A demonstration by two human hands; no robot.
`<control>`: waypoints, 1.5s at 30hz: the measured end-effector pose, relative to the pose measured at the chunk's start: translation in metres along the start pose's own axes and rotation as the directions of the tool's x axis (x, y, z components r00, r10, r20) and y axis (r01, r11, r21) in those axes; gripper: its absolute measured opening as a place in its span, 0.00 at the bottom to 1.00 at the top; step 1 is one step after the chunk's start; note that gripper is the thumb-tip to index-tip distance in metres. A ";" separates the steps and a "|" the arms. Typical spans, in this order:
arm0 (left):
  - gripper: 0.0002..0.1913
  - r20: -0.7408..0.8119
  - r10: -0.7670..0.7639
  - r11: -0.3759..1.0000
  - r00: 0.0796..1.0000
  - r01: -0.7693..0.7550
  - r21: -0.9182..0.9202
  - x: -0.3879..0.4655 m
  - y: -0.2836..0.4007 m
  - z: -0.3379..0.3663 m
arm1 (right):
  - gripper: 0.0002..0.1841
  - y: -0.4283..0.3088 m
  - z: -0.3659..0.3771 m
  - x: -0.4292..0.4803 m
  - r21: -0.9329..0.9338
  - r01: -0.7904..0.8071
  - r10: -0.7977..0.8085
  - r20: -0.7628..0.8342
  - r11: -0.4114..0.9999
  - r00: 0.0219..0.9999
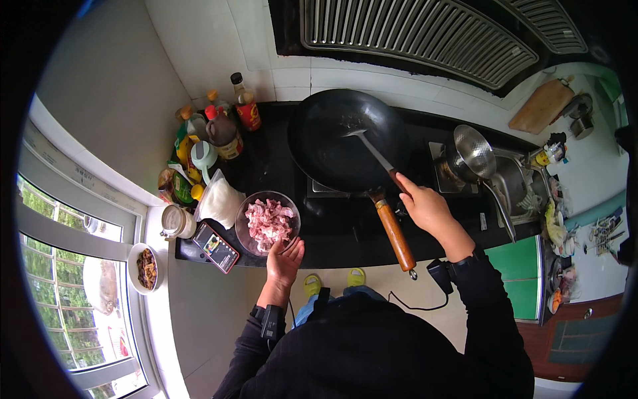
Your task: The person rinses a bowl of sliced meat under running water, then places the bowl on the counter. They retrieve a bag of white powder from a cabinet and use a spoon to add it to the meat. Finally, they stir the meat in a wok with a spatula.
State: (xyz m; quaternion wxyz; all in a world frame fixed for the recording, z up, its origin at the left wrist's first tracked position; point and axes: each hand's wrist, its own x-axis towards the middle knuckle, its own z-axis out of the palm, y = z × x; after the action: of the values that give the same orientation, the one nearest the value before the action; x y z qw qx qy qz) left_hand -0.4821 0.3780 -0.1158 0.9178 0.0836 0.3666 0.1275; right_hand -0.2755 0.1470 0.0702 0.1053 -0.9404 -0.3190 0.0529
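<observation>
At the near side of a clear bowl [240, 234] on the black counter is my left hand [284, 262], gripping its front rim with the palm partly turned up. Raw sliced pinkish meat [269, 223] fills the bowl. My right hand [426, 207] is closed around the dark wooden handle of a metal spatula [374, 149]. The spatula's blade rests inside a large black wok [324, 134], near a few dark specks on its bottom. A long wooden wok handle [395, 234] points towards me, below my right hand, which does not hold it.
Left of the bowl lie a bag of white granules [219, 202] and a phone [216, 248] with a lit screen. Sauce bottles [224, 132] crowd the back-left corner. A bowl of brown food [147, 269] sits on the windowsill. Rightward are a metal ladle [473, 149] and a sink [513, 184].
</observation>
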 end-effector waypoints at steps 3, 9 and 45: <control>0.22 -0.012 0.036 0.998 0.999 -0.036 -0.055 0.005 -0.003 -0.001 | 0.23 0.001 -0.021 -0.020 0.000 0.038 -0.038 0.067 0.999 0.997; 0.20 -0.052 0.084 0.989 0.995 -0.090 -0.121 0.013 -0.007 -0.004 | 0.22 0.018 -0.073 -0.055 -0.081 -0.029 0.038 0.109 0.996 0.993; 0.17 -0.002 0.131 0.975 0.991 -0.129 -0.178 0.018 -0.011 -0.014 | 0.19 -0.004 -0.102 0.007 -0.577 0.456 -0.396 0.237 0.677 0.887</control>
State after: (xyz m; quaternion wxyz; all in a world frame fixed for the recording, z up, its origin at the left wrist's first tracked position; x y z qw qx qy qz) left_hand -0.4775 0.3735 -0.1403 0.9132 0.0257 0.3428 0.2190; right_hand -0.2554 0.1376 0.1696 -0.2138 -0.8178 -0.5330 -0.0373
